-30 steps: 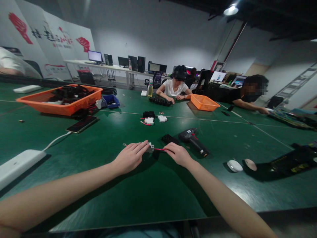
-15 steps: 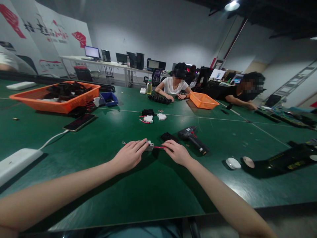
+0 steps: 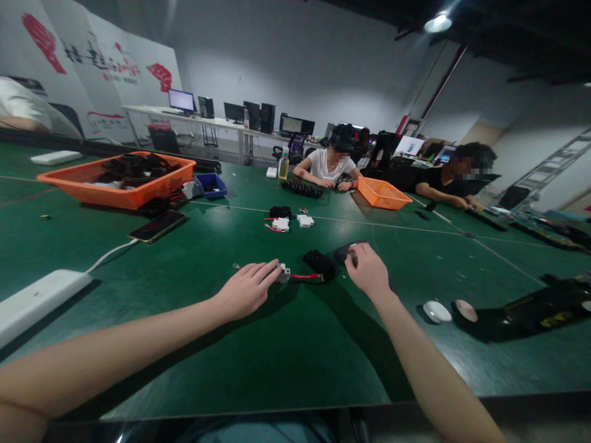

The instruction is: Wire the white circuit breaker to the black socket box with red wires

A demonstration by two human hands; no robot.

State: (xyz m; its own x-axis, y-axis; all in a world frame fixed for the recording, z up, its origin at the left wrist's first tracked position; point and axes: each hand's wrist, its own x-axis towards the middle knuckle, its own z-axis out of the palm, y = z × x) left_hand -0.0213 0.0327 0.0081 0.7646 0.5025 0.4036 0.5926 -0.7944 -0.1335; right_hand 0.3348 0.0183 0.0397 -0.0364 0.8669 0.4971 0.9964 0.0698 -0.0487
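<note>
My left hand lies flat on the green table, its fingertips pressing a small grey-white block with a red wire running right from it. A black part sits at the wire's far end. My right hand rests on the black electric screwdriver, fingers curled over its body; most of the tool is hidden under the hand.
An orange basket of black parts, a blue bin and a phone lie at left. A white power strip is near left. White and black parts sit mid-table. Two people sit across, by another orange basket. White discs lie right.
My right hand left the red wire and moved right and away onto the electric screwdriver. My left hand stayed on the small block. The view shifted slightly.
</note>
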